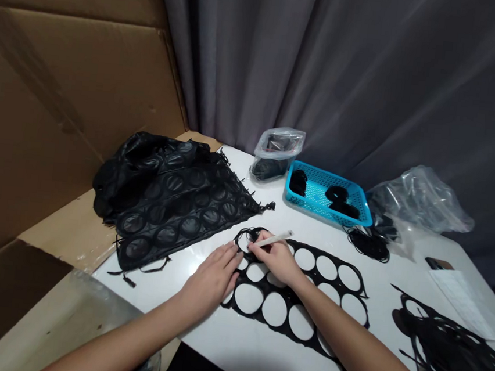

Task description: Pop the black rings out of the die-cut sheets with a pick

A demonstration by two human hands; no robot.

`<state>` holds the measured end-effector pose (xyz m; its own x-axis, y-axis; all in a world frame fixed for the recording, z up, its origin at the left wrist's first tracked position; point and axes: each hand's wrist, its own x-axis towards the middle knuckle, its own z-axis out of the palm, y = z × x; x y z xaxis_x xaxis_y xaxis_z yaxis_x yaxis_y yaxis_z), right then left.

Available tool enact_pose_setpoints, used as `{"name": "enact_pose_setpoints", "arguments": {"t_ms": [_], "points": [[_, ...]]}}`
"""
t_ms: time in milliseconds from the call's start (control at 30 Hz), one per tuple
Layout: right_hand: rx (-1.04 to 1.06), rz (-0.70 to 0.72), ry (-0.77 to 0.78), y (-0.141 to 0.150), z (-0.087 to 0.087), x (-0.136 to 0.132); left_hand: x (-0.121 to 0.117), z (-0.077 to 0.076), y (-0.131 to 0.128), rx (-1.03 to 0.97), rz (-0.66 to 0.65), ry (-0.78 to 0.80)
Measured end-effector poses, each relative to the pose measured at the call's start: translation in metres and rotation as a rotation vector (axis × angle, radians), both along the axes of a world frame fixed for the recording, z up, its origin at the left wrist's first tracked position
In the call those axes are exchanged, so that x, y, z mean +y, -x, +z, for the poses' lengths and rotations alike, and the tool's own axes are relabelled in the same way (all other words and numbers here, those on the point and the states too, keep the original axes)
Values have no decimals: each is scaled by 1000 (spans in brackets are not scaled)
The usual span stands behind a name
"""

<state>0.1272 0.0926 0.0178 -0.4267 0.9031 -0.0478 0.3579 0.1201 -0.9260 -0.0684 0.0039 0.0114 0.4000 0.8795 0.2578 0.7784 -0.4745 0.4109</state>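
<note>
"Grip?"
"Right hand (276, 259) pinches the white tool (274, 239), fingers closed; left hand (215, 273) lies flat, fingers extended; black sheet (292, 298) beneath both."
"Risk?"
"Light left-hand pressure could let the sheet slip; the tool may snag."

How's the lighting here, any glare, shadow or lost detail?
Head view: the white table is bright, with a soft shadow by its near edge; head view: the clear bag at right catches highlights; head view: the black holed sheet shows little surface detail; head view: the curtain darkens toward the right.
</note>
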Motion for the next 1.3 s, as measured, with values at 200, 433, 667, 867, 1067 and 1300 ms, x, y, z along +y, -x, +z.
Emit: {"name": "enact_pose_setpoints", "arguments": {"t_ms": [200,433,667,867,1067,1300], "points": [[-75,34,-130,6,1,-10,-3,-4,-4,122,14,-74],[-87,59,-221,6,-2,-9,1,-2,-5,119,7,-94],[-240,227,-601,7,-7,-18,1,-3,-4,95,-3,-101],[-335,-138,-716,-16,24,21,2,0,-1,33,3,-41],[-31,-224,-127,-52,73,15,16,30,-2,-193,40,122],[337,100,372,-66,122,-43,30,76,-52,-983,-457,730]]}}
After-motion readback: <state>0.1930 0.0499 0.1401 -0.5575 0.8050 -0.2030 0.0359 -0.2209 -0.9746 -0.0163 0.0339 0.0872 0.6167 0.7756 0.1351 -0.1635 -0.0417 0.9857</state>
